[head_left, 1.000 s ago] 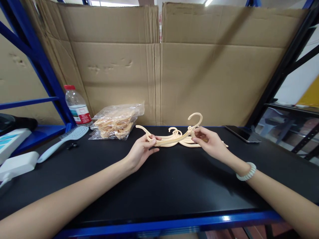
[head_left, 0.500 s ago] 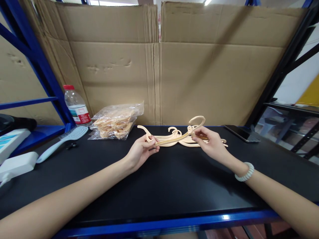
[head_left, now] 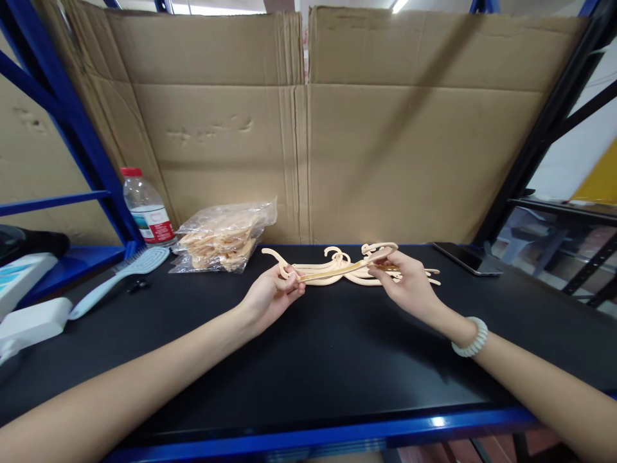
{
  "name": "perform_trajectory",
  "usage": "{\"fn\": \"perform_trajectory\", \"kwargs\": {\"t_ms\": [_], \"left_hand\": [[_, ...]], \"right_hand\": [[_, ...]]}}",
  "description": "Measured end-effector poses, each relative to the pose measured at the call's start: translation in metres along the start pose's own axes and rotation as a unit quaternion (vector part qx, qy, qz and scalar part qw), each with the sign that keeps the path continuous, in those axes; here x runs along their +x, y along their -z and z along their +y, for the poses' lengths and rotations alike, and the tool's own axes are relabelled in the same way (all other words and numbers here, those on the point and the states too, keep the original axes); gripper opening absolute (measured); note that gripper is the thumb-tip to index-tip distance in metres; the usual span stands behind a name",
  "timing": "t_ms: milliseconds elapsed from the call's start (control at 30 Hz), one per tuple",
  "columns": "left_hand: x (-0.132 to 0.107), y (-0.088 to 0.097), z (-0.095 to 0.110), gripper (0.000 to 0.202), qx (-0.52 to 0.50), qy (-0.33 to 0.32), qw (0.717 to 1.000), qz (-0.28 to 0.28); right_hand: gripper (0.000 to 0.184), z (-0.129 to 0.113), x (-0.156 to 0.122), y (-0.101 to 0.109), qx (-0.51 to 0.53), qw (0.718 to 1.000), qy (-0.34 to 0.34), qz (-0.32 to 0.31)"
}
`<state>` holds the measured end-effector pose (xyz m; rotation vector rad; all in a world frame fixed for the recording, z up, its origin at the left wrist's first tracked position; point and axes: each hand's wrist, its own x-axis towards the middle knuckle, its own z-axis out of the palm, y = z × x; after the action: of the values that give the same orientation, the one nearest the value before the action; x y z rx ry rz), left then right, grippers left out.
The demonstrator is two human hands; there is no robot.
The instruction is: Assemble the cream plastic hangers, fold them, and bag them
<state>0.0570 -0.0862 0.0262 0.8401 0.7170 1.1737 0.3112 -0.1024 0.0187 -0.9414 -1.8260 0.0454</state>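
Observation:
A peach-coloured clothes hanger (head_left: 344,269) is held between my two hands, just above the black tabletop. My left hand (head_left: 270,292) pinches it near its left end, where a curved arm sticks up past the fingers. Thumb and fingers of my right hand (head_left: 409,281) are closed on it near the hook, which tilts low over the fingertips. Behind it, several more hangers of the same colour (head_left: 332,250) lie overlapping on the table, partly hidden by the held one and by my hands.
Left of the hangers, clear plastic bags (head_left: 224,233) of peach-coloured pieces lie stacked. Further left are a bottle with a red cap (head_left: 155,222), a pale blue hairbrush (head_left: 147,260) and a white adapter (head_left: 38,321). A phone (head_left: 467,258) lies at the right; cardboard (head_left: 424,141) walls the back.
The held hanger has turned, so its hook has swung from standing up to lying lower and flatter. Both hands keep their hold in nearly the same places.

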Motion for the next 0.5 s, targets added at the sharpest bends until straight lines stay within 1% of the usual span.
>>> {"fn": "perform_trajectory", "kwargs": {"t_ms": [133,333,500], "left_hand": [[-0.0017,-0.0024,0.0022,0.025,-0.008,0.004,1.0,0.011],[-0.0017,-0.0015,0.0036,0.023,0.009,-0.002,1.0,0.004],[-0.0003,0.0011,0.0019,0.022,0.045,-0.007,0.999,-0.006]], "right_hand": [[0.006,0.0001,0.0006,0.0006,-0.007,1.0,-0.004,0.0],[0.004,0.0031,0.0003,0.0011,-0.018,1.0,-0.023,0.009],[0.004,0.0017,0.0,0.0016,-0.013,1.0,-0.001,0.004]]}}
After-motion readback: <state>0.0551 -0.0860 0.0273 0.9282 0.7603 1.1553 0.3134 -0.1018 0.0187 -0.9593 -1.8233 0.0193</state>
